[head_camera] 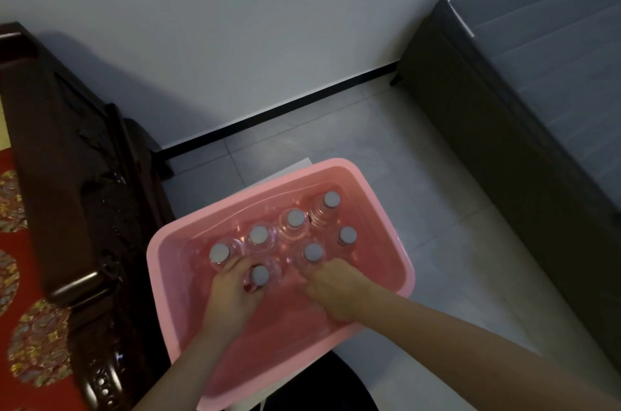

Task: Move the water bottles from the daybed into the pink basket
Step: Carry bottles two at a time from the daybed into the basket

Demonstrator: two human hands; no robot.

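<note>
The pink basket [379, 209] sits in front of me on the floor. Several clear water bottles with grey caps stand upright in its far half, such as one [296, 219] in the back row. My left hand [232, 293] reaches into the basket and grips the neck of a bottle [259, 275] in the front row. My right hand [336, 289] is lowered into the basket just in front of another bottle [313, 252], with its fingers curled downward. Whatever lies under the right palm is hidden. The daybed [67, 195] runs along the left edge.
The daybed has a dark carved wooden frame and a red patterned cushion [13, 276]. A dark grey bed [537, 91] fills the right side. Grey floor tiles [386, 148] lie between them, up to the white wall with its black skirting [275, 108].
</note>
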